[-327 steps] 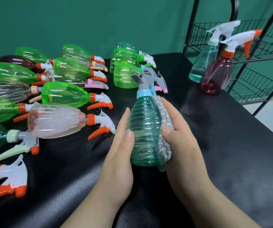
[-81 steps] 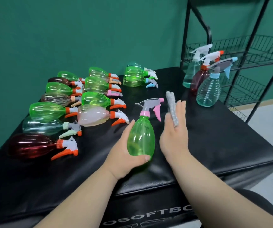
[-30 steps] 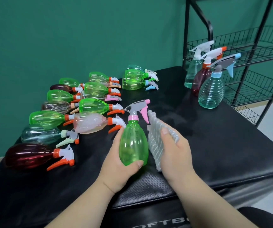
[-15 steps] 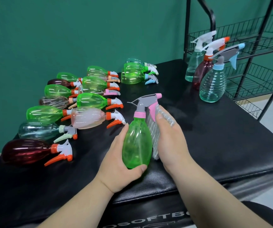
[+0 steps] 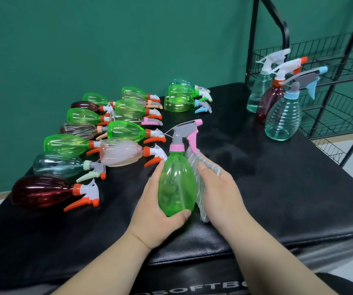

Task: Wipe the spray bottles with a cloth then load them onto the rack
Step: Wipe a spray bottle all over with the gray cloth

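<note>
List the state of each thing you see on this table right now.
green bottle: upright, gripped by the left hand.
cloth: held by the right hand against the green bottle's side.
ribbed teal bottle: standing upright beside the rack.
front red bottle: lying on its side.
pale pink bottle: lying on its side.
</note>
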